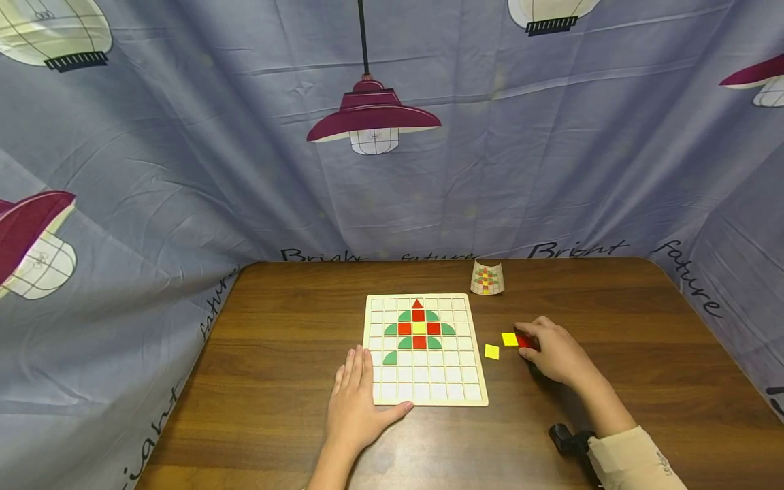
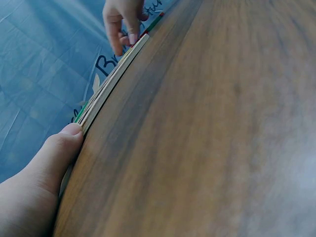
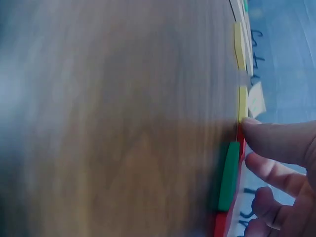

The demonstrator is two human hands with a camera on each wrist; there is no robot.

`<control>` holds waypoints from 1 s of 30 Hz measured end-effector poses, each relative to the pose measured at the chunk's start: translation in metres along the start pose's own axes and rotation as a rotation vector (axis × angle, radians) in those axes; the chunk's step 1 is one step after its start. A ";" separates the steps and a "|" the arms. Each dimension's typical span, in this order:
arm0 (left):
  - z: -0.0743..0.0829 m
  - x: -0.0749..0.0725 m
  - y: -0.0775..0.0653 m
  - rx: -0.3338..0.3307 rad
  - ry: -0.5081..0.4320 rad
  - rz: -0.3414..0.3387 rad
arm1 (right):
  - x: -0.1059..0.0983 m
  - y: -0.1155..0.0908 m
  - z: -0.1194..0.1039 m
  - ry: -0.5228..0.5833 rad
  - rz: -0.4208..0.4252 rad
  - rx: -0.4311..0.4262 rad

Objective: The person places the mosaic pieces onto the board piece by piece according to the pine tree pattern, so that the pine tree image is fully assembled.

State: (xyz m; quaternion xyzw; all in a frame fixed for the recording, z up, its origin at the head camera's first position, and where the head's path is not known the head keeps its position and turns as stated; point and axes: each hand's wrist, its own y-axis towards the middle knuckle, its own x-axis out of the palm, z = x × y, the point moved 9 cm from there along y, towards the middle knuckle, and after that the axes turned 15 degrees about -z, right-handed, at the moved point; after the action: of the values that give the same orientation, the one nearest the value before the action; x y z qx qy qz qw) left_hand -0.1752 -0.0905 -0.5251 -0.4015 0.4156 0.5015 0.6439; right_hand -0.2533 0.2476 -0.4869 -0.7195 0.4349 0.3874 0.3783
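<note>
A pale square grid board [image 1: 453, 388] carries a pattern of red, green and yellow tiles, with a red triangle [image 1: 417, 305] at its top. My left hand [image 1: 355, 415] lies with straight fingers along the board's left edge, its thumb at the near edge. To the right of the board, my right hand [image 1: 554, 350] has thumb and index finger on opposite sides of a red tile [image 1: 523, 340], pinching it on the table. A yellow tile [image 1: 510, 339] adjoins the red one. Another yellow tile [image 1: 492, 352] lies nearer the board. In the right wrist view, a green tile [image 3: 228, 175] sits beside the red one.
A small curled pattern card [image 1: 486, 279] stands behind the board's far right corner, showing a similar tile picture. Another red piece [image 3: 220, 224] lies past the green tile. The brown wooden table [image 1: 275, 340] ends at a blue-grey curtain [image 1: 245, 170] printed with lamps.
</note>
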 end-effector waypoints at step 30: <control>0.001 -0.002 -0.001 0.005 -0.012 0.007 | 0.015 0.030 -0.084 0.253 0.060 -0.083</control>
State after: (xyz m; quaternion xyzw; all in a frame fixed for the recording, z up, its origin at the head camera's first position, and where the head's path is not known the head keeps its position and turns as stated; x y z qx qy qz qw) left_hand -0.1747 -0.0903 -0.5229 -0.3954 0.4142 0.5053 0.6455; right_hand -0.2569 0.1585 -0.4715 -0.7643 0.4841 0.3224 0.2783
